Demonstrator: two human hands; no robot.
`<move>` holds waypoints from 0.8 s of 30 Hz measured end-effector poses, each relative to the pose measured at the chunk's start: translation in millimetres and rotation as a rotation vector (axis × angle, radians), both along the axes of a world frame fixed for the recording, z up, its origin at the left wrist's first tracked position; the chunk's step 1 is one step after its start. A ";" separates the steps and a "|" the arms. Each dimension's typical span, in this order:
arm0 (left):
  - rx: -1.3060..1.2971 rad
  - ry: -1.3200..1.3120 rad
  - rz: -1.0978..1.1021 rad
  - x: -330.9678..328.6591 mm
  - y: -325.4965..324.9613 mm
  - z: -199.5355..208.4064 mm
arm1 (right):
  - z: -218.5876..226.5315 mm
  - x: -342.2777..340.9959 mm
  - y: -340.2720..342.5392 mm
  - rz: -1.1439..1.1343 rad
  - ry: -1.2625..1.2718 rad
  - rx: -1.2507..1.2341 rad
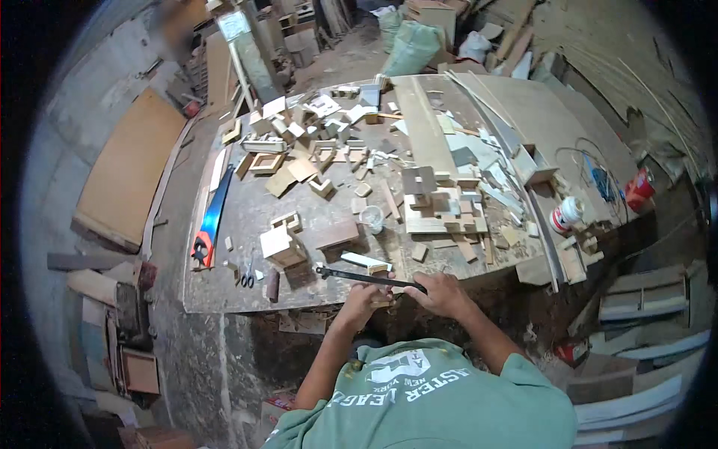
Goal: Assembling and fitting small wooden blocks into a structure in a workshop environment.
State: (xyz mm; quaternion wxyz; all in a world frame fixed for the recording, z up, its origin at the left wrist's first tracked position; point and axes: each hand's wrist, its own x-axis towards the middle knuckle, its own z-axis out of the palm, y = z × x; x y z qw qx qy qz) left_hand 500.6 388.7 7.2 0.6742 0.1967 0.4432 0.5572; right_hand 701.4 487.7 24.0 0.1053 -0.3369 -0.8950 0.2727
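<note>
My right hand (449, 297) is closed round one end of a black hacksaw (348, 275), whose long narrow frame reaches left past my other hand at the table's front edge. Under the saw, my left hand (362, 301) is closed on a small pale wood piece (383, 302), mostly hidden by the fingers and the saw. Just beyond lie a white strip (365, 261) and a brown wood block (337, 235). A small wooden box (282, 248) stands to the left, and a clear plastic cup (372, 218) is farther back.
A blue handsaw (215, 213) with an orange handle lies at the table's left edge, near black scissors (247, 277). Wood offcuts (299, 142) crowd the far side. Right stand a stacked wooden assembly (445, 206), a white bottle (568, 212) and a red can (639, 188).
</note>
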 end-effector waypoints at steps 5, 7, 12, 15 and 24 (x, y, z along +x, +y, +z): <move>-0.147 0.053 -0.053 30.1 1.8 12.5 | 4.9 22.6 -0.1 0.001 -0.056 0.020; -0.096 0.296 -0.157 33.9 2.2 13.8 | 7.6 29.6 -1.8 -0.001 -0.065 -0.019; -0.060 0.203 -0.144 41.1 -0.4 1.2 | 10.9 42.0 -5.7 0.009 0.013 -0.042; -0.008 0.247 -0.235 40.9 -0.9 8.8 | 3.1 50.8 -4.3 0.012 0.021 -0.048; 0.045 0.357 -0.354 48.7 -5.4 12.1 | -12.2 56.3 -16.3 -0.040 0.147 -0.086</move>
